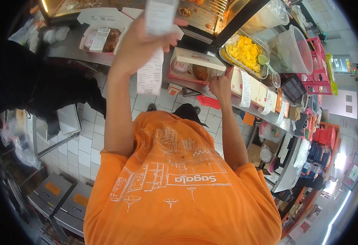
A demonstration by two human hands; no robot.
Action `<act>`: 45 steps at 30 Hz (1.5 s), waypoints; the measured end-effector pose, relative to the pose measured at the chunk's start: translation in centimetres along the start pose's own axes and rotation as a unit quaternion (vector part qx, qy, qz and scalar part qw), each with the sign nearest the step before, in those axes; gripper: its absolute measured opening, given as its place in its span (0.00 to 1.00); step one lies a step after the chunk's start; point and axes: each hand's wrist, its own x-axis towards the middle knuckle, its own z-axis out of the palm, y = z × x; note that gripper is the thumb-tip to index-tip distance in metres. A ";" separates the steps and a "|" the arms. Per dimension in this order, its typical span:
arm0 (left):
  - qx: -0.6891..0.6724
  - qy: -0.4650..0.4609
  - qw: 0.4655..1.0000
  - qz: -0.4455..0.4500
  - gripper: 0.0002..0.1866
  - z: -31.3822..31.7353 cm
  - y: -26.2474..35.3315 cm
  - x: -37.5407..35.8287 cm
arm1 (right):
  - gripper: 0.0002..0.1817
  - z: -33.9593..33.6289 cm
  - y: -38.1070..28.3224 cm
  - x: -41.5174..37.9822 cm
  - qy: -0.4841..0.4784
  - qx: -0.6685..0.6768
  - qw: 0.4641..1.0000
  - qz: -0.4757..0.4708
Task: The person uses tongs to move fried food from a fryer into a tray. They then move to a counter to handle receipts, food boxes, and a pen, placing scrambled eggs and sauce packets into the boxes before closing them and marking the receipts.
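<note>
My left hand [136, 47] is raised over the counter with its fingers around a long printed receipt [149, 75], which hangs below the palm and also sticks up above the fingers. Close to the front edge of the counter, my right hand [220, 87] has its fingers curled in at the right corner of an open meal box [178, 76]. Whether it pinches the box's edge is hidden. In that box are a wrapped rice portion [181, 66] and a piece of fried chicken [200, 72]. Another open box [119, 25], with chicken and a receipt inside, is behind my left hand.
Closed boxes [237, 81] with receipts line the counter to the right. Behind them sits a metal tray [264, 74] of yellow scrambled egg with a green spoon [263, 59], beside a clear plastic tub [293, 51]. A person in dark clothes [44, 85] stands at left.
</note>
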 end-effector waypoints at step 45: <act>0.505 0.100 0.857 0.000 0.19 7.7 -10.9 4.9 | 0.11 -7.6 -7.3 -3.9 -0.011 0.045 0.978 -0.203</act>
